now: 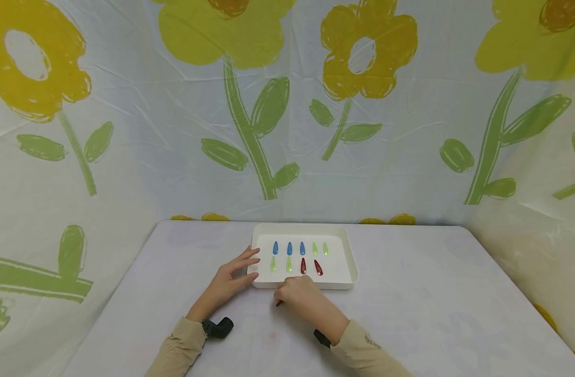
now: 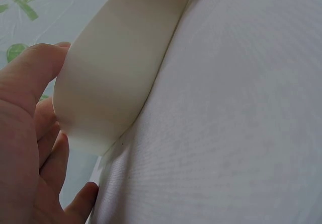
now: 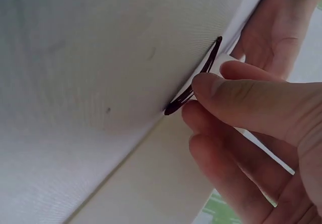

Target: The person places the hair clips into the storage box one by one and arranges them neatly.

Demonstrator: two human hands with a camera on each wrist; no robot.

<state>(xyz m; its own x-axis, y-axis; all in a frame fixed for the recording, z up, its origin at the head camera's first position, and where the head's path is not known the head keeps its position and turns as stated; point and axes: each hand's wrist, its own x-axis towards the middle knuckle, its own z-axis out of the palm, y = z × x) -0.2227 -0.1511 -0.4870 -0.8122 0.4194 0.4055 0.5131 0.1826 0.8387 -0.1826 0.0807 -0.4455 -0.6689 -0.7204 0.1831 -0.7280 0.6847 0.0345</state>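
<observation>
A white tray holds snap hair clips in two rows. The back row has three blue hair clips and two light green ones; the front row has two light green and two dark red ones. My left hand is at the tray's left side, fingers spread and thumb near the front corner; in the left wrist view its fingers touch the tray wall. In front of the tray, my right hand pinches another dark red hair clip between thumb and forefinger, close to the tabletop.
The tray stands towards the back of a pale cloth-covered table. A flower-printed curtain rises behind the table and at both sides. Black wrist devices sit at both cuffs.
</observation>
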